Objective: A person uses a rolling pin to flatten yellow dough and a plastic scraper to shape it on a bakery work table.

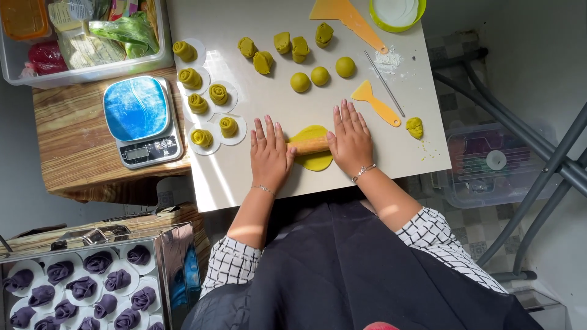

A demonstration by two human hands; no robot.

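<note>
Both forearms are bare below sleeves rolled to the elbow; the sleeves are white fabric with a thin black grid check. A dark, near-black apron covers the torso and lap between them. The left hand (270, 156) and the right hand (350, 142) each carry a thin silver-coloured chain bracelet at the wrist; no rings can be made out.

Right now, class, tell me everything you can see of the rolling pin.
The rolling pin is a plain wooden cylinder, light brown and smooth. It lies level, running left to right, across a flattened yellow-green dough piece near the front edge of the white board. Only its middle stretch shows: the left hand lies palm-down over one end and the right hand over the other, fingers stretched forward. No handles can be seen.
</note>
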